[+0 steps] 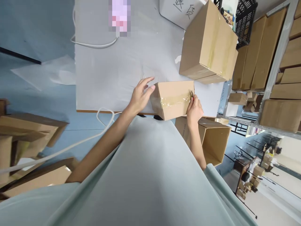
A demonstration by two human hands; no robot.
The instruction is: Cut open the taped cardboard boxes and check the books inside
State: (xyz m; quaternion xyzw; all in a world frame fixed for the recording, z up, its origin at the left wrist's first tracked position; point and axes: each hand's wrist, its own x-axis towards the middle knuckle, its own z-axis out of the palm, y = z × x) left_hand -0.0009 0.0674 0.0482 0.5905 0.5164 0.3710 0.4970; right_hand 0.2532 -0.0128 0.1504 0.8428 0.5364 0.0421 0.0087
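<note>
On the far left, opened cardboard boxes (28,128) are seen heaped on the blue floor (82,125). Over them a white cable (77,144) is stretched toward the edge of a pale-topped table (98,78). Near the far edge of the table, an item (119,14) is hidden by pixelation.

The left hand (141,95) is held wide, thumb and fingers parted, beside the left end of a small carton (176,89); whether the carton is touched by it cannot be told. The carton is set at the table's near edge, in front of the body, its upper face crossed by shiny tape (176,101). At its right end a small pointed tool (192,93) is gripped in the right hand (194,110), with the tip held by the tape's end.

Beyond, a white bin (174,9) is marked with black characters. Beside it a larger taped carton (192,47) is placed; below the table edge, an open box (215,144) is seen. Farther right, more boxes (279,116) are stacked on metal shelving (268,84).
</note>
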